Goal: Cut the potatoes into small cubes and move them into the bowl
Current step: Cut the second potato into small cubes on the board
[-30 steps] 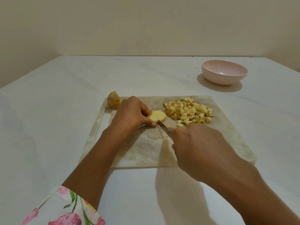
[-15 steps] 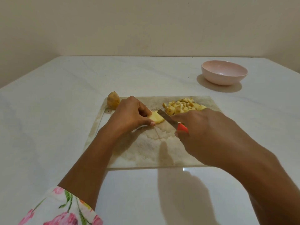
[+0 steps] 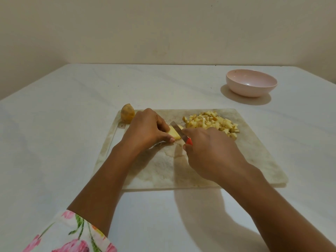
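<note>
Cutting step: left hand (image 3: 145, 130) pins the potato piece (image 3: 173, 133) just beside its fingertips, right hand (image 3: 209, 153) grips the knife (image 3: 179, 131); next, press the blade straight down

Mostly hidden inside right hand (image 3: 211, 153): knife handle (image 3: 189, 141).

The left hand (image 3: 145, 130), its forearm at seven o'clock, pinches a pale yellow potato piece (image 3: 173, 133); the right hand (image 3: 209, 151), forearm at five o'clock, grips a red-handled steel knife (image 3: 177, 129).
</note>
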